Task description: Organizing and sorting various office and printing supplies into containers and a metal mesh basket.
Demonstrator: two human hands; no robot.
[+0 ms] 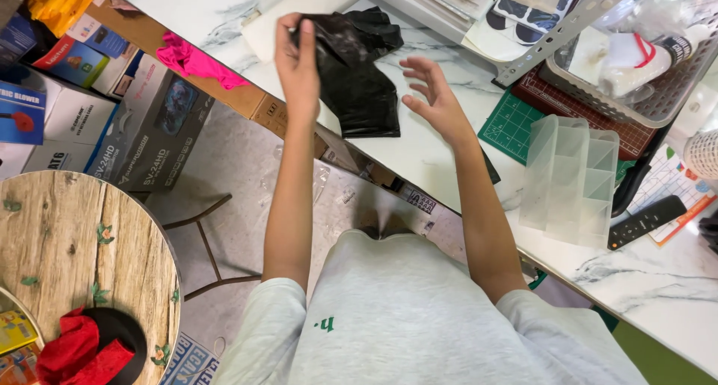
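Note:
My left hand (pixel 298 63) is raised over the white marble table (pixel 419 157) and pinches the upper edge of a crumpled black plastic bag (pixel 360 90). The bag hangs and lies partly on the tabletop, over a white flat pad (pixel 318 2). My right hand (pixel 434 102) hovers just right of the bag with its fingers spread, holding nothing and not touching the bag. Both forearms reach out from my grey shirt at the bottom of the view.
A clear plastic divided organiser (pixel 572 179) stands to the right, by a green cutting mat (pixel 512 127), a black remote (pixel 647 222) and a grey basket (pixel 658 108). Cardboard boxes (pixel 149 131), a pink cloth (pixel 191 60) and a round wooden table (pixel 82 235) lie to the left.

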